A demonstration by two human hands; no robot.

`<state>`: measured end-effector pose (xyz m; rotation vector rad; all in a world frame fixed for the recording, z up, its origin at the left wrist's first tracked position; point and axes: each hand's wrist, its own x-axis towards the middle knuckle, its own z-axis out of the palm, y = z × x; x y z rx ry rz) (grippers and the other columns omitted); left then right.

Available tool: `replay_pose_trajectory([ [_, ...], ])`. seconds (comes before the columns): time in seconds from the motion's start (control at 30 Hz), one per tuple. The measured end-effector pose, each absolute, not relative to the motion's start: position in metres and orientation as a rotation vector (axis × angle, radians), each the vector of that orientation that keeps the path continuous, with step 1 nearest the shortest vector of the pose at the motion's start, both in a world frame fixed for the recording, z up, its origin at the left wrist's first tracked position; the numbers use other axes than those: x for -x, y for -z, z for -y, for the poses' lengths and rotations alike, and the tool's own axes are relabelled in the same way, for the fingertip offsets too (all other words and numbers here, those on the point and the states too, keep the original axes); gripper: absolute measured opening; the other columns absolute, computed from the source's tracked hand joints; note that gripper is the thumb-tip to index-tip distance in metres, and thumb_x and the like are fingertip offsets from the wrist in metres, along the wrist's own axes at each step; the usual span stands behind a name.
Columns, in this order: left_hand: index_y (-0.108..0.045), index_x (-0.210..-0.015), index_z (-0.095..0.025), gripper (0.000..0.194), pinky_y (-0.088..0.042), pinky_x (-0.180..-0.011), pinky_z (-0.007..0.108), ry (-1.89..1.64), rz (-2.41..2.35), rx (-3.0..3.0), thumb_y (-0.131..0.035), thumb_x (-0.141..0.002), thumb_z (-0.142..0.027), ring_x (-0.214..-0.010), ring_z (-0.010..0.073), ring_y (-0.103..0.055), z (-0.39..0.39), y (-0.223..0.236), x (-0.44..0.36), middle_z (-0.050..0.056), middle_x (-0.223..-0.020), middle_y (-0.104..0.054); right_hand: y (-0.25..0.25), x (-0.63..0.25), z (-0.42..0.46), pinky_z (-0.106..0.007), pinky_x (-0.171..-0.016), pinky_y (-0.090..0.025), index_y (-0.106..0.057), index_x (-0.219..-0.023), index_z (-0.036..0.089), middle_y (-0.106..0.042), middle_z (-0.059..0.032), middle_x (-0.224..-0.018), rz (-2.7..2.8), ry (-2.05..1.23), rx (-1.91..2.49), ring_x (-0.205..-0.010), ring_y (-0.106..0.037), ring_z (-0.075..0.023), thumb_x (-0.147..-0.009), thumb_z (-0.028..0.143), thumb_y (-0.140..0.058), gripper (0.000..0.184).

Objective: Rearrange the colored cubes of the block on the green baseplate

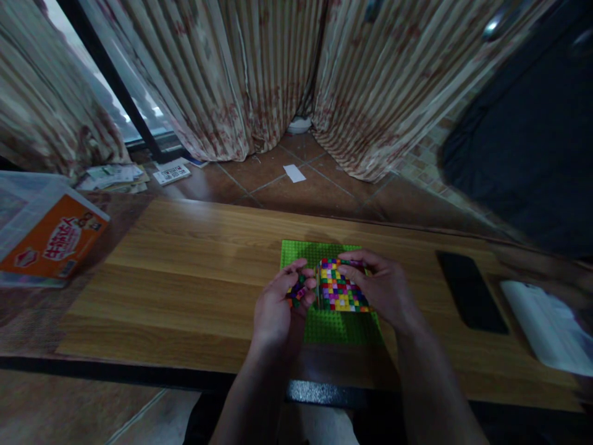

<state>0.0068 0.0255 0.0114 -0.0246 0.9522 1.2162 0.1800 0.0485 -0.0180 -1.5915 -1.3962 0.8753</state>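
On a green studded baseplate [343, 334] stands a block of small multicoloured toy bricks [340, 290], its rows in red, yellow, purple, white and green. My left hand [278, 303], palm turned up and fingers curled, cups several loose toy bricks [298, 292] just left of the block. Across the block's upper right part lies my right hand [382, 281], thumb and forefinger closed at its top edge. A purple bit shows between those fingers, but whether it is a separate brick I cannot tell. The right hand covers the block's right side.
The wooden table [185, 278] carries a black phone [471, 290] and a white object [551, 324] on the right. A clear plastic box [37, 185] with an orange label is at the left. Beyond are curtains [222, 80] and papers [113, 178] on the floor.
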Motion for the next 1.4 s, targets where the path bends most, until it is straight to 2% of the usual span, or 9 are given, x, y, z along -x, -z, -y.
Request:
replay_pose_trajectory([
  [0.2,-0.067,-0.099,-0.006,0.018,-0.042,-0.046,0.015,-1.218,-0.938,-0.044,-0.054,-0.090,-0.014,-0.059,0.0087,-0.059,-0.024,-0.009,-0.010,0.007,-0.078,-0.067,0.018,-0.180,-0.047,-0.035,-0.075,-0.056,-0.077,-0.086,0.022,-0.076,-0.0031,-0.087,1.451,-0.828,1.549,-0.079,-0.070,-0.0196,-0.075,0.035,-0.075,0.017],
  [0.37,-0.067,-0.097,-0.005,0.021,-0.027,-0.038,0.014,-1.175,-0.875,-0.099,-0.054,-0.092,-0.021,-0.047,0.0050,-0.046,-0.022,-0.009,-0.007,0.003,-0.068,-0.060,0.016,-0.183,-0.045,-0.037,-0.078,-0.056,-0.077,-0.093,0.023,-0.075,-0.0037,-0.093,1.490,-0.780,1.525,-0.084,-0.070,-0.0206,-0.078,0.038,-0.075,0.021],
  [0.5,-0.066,-0.094,-0.006,0.033,-0.021,-0.037,0.016,-1.118,-0.835,-0.123,-0.053,-0.094,-0.036,-0.043,0.0047,-0.039,-0.021,-0.011,-0.005,0.002,-0.064,-0.056,0.005,-0.178,-0.040,-0.040,-0.091,-0.054,-0.075,-0.096,0.027,-0.073,-0.0035,-0.103,1.542,-0.589,1.372,-0.100,-0.068,-0.0211,-0.085,0.033,-0.069,0.014],
  [0.6,-0.065,-0.093,-0.007,0.046,-0.019,-0.037,0.017,-1.075,-0.815,-0.149,-0.047,-0.095,-0.048,-0.042,0.0056,-0.039,-0.022,-0.011,-0.006,0.003,-0.063,-0.056,-0.006,-0.169,-0.035,-0.038,-0.092,-0.053,-0.074,-0.098,0.029,-0.071,-0.0026,-0.107,1.615,-0.575,1.293,-0.104,-0.067,-0.0195,-0.089,0.028,-0.066,0.012],
  [0.77,-0.066,-0.091,-0.009,0.057,-0.018,-0.039,0.019,-1.056,-0.804,-0.287,-0.044,-0.092,-0.062,-0.043,0.0062,-0.038,-0.020,-0.007,-0.008,0.002,-0.062,-0.055,-0.015,-0.156,-0.027,-0.041,-0.097,-0.050,-0.072,-0.105,0.031,-0.067,-0.0035,-0.119,1.819,-0.595,1.256,-0.114,-0.062,-0.0211,-0.092,0.030,-0.064,0.015],
  [0.87,-0.066,-0.088,-0.012,0.060,-0.023,-0.041,0.019,-1.028,-0.874,-0.351,-0.047,-0.087,-0.069,-0.046,0.0078,-0.042,-0.017,-0.006,-0.009,0.000,-0.058,-0.051,-0.017,-0.153,-0.024,-0.045,-0.100,-0.049,-0.071,-0.111,0.031,-0.064,-0.0041,-0.126,1.939,-0.628,1.245,-0.119,-0.059,-0.0233,-0.093,0.033,-0.062,0.020],
  [1.07,-0.063,-0.082,-0.015,0.062,-0.027,-0.042,0.020,-1.016,-0.963,-0.412,-0.051,-0.081,-0.075,-0.048,0.0090,-0.043,-0.013,-0.006,-0.010,-0.002,-0.058,-0.050,-0.022,-0.151,-0.021,-0.051,-0.105,-0.044,-0.069,-0.117,0.032,-0.058,-0.0046,-0.135,2.049,-0.695,1.247,-0.127,-0.052,-0.0254,-0.096,0.028,-0.056,0.025],
  [1.23,-0.064,-0.085,-0.016,0.059,-0.029,-0.043,0.020,-1.026,-0.946,-0.366,-0.053,-0.080,-0.074,-0.049,0.0094,-0.044,-0.014,-0.006,-0.011,-0.001,-0.059,-0.052,-0.026,-0.149,-0.020,-0.051,-0.105,-0.044,-0.069,-0.113,0.032,-0.059,-0.0042,-0.133,2.065,-0.657,1.208,-0.126,-0.053,-0.0249,-0.095,0.024,-0.057,0.023],
  [1.4,-0.067,-0.087,-0.016,0.058,-0.027,-0.042,0.021,-1.057,-0.936,-0.328,-0.055,-0.081,-0.073,-0.048,0.0097,-0.045,-0.015,-0.006,-0.009,0.000,-0.060,-0.055,-0.031,-0.150,-0.019,-0.047,-0.096,-0.049,-0.069,-0.110,0.032,-0.065,-0.0036,-0.118,2.056,-0.650,1.139,-0.116,-0.058,-0.0238,-0.093,0.025,-0.061,0.020],
])
